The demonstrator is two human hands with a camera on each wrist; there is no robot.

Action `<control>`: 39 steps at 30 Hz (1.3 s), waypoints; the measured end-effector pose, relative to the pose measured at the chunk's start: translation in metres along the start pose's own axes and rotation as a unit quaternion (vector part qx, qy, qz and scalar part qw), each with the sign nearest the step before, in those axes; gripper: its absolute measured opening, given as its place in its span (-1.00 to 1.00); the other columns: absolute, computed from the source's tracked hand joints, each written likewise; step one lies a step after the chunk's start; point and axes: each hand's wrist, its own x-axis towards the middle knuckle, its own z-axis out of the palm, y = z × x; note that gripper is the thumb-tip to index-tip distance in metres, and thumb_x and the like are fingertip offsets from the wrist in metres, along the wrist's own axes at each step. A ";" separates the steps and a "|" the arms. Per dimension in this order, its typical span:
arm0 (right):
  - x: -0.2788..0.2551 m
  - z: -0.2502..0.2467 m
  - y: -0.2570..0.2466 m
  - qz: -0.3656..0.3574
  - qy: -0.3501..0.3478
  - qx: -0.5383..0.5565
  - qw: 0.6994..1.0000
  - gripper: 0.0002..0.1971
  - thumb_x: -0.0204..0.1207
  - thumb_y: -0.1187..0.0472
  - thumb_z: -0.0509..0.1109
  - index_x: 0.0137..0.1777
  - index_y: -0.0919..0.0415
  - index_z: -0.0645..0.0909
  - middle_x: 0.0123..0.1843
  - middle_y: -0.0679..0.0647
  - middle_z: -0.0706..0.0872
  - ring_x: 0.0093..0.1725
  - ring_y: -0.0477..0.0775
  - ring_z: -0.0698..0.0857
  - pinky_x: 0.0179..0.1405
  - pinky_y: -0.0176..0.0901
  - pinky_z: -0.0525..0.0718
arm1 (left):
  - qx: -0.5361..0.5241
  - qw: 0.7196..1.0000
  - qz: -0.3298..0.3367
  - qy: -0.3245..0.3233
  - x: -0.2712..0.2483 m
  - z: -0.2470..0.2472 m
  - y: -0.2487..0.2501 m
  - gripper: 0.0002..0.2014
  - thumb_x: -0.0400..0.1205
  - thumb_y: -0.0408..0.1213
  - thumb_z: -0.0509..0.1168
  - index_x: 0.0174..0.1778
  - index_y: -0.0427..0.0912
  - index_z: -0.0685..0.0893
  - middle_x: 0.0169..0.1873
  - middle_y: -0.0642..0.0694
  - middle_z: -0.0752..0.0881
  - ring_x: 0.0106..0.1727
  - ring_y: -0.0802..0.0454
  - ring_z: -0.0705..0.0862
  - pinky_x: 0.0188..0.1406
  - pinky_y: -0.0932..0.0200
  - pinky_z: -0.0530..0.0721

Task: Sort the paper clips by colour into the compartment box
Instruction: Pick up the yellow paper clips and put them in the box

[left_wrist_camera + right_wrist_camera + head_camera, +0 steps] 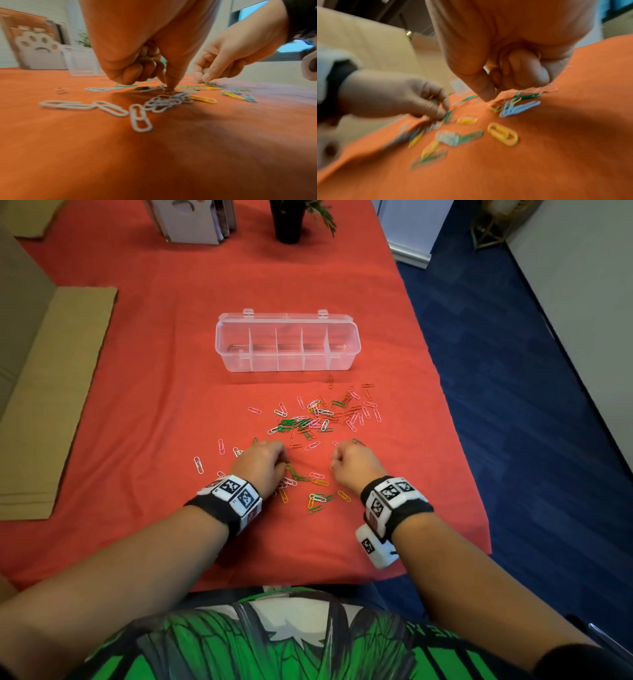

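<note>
Dozens of paper clips (318,419) — pink, white, green, yellow — lie scattered on the red cloth (154,392) before the clear compartment box (287,342). Left hand (262,465) and right hand (352,462) each clutch yellow clips in curled fingers.

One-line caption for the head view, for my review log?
Both hands, left hand and right hand, curl over scattered paper clips on a red cloth; the clear compartment box beyond looks empty.
</note>
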 end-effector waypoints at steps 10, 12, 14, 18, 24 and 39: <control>-0.006 -0.017 0.024 -0.012 0.017 0.004 1.000 -0.80 0.59 0.14 0.21 0.04 0.15 0.65 0.13 0.17 0.69 0.17 0.20 0.66 0.09 -0.11 0.56 | -0.016 1.000 0.010 0.002 -0.006 -0.003 -0.001 -0.82 0.53 -0.31 0.33 0.01 -0.06 0.74 -0.11 -0.13 0.60 0.00 -0.17 0.65 -0.01 0.14 0.53; -0.014 -0.012 0.015 -0.038 0.031 -0.088 0.995 -0.79 0.52 0.02 0.30 0.01 0.11 0.62 0.16 0.14 0.58 0.15 0.20 0.66 0.03 -0.06 0.59 | -0.024 0.999 -0.018 0.035 -0.006 -0.004 0.000 -0.81 0.55 -0.32 0.30 0.05 -0.07 0.72 -0.02 -0.19 0.64 0.03 -0.18 0.65 0.01 0.13 0.52; -0.019 -0.003 0.005 -0.058 0.033 -0.159 0.985 -0.74 0.51 0.02 0.30 0.10 0.15 0.58 0.22 0.14 0.49 0.14 0.23 0.66 0.00 0.03 0.63 | -0.021 0.998 -0.030 0.048 -0.005 -0.006 0.001 -0.81 0.54 -0.30 0.32 0.03 -0.06 0.73 0.00 -0.19 0.64 0.05 -0.18 0.64 0.02 0.10 0.54; -0.021 0.007 -0.007 -0.109 0.052 -0.228 0.966 -0.76 0.48 0.30 0.26 0.14 0.28 0.52 0.20 0.18 0.45 0.02 0.29 0.70 -0.17 0.08 0.65 | 0.030 1.000 -0.003 0.004 -0.001 -0.008 0.003 -0.79 0.51 -0.18 0.38 0.05 -0.05 0.73 0.00 -0.15 0.64 0.09 -0.14 0.63 0.03 0.12 0.55; -0.003 -0.002 -0.001 -0.050 -0.003 -0.027 0.998 -0.90 0.55 0.28 0.21 -0.01 0.20 0.53 0.03 0.16 0.57 -0.03 0.19 0.63 -0.05 -0.07 0.59 | 0.119 0.992 0.039 -0.028 0.001 -0.004 0.005 -0.79 0.59 -0.16 0.24 0.03 -0.16 0.68 0.05 -0.18 0.61 0.15 -0.16 0.61 0.03 0.05 0.55; -0.008 -0.026 0.012 0.087 -0.069 0.389 0.915 -0.80 0.53 0.31 0.25 -0.31 0.09 0.49 -0.44 -0.04 0.45 -0.53 -0.09 0.38 -0.62 -0.32 0.37 | -0.647 0.708 -0.236 -0.153 -0.002 -0.033 0.005 -0.85 0.37 -0.25 0.06 -0.46 -0.13 0.50 -0.57 -0.01 0.49 -0.60 0.09 0.44 -0.59 0.36 0.41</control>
